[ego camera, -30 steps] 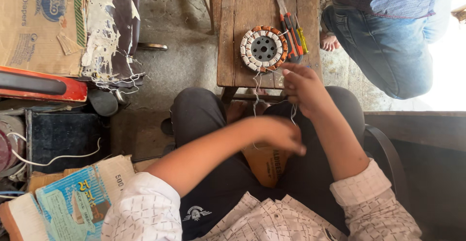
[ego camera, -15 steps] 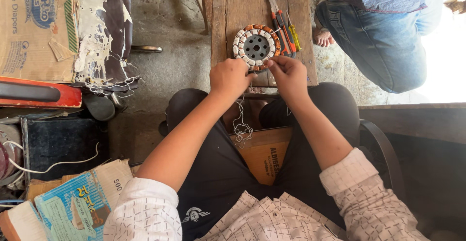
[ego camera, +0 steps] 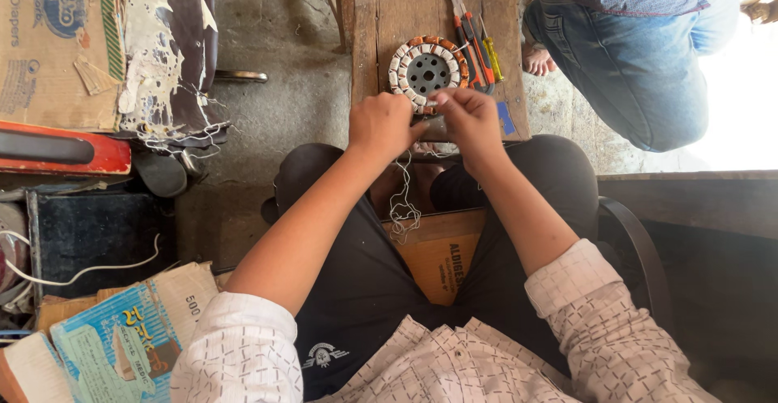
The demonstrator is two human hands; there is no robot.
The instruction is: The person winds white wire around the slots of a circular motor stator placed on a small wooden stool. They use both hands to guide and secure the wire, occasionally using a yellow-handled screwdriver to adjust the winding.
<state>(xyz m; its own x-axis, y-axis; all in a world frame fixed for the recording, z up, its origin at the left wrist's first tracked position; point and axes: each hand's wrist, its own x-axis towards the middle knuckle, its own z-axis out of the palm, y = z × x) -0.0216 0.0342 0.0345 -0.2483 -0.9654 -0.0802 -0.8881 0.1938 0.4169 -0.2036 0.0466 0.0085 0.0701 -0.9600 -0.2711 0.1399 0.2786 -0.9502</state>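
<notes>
You sit with your knees under a narrow wooden bench (ego camera: pixel 381 14), and the stator (ego camera: pixel 427 68), a ring of copper coils bound in white around a dark perforated hub, lies flat near the bench's six o'clock edge, close enough that both forearms can work it without stretching. Your left hand (ego camera: pixel 381 125) is curled shut at about seven o'clock of the stator, its fingers pinching what looks like the thin white thread (ego camera: pixel 401 200) that falls off the bench edge and hangs in a loose tangle between your thighs; the slack probably sits there so it can feed upward freely. Your right hand (ego camera: pixel 468 117) rests at five o'clock of the stator with thumb and forefinger closed together at the ring's rim, and I cannot tell whether they nip the thread or a coil lead. The hands nearly touch, which suits fine tying at one spot on the winding. At three o'clock of the stator lie the tools (ego camera: pixel 474 34), red- and yellow-handled with a grey blade, parallel and within the right hand's reach. A brown carton (ego camera: pixel 442 257) stands on the floor between your legs at six o'clock; the thread dangles over it, and its contents are hidden. Another person's jeans (ego camera: pixel 640 62) stand at two o'clock, and a cardboard box (ego camera: pixel 49 38) lies at ten o'clock, contents unseen.
</notes>
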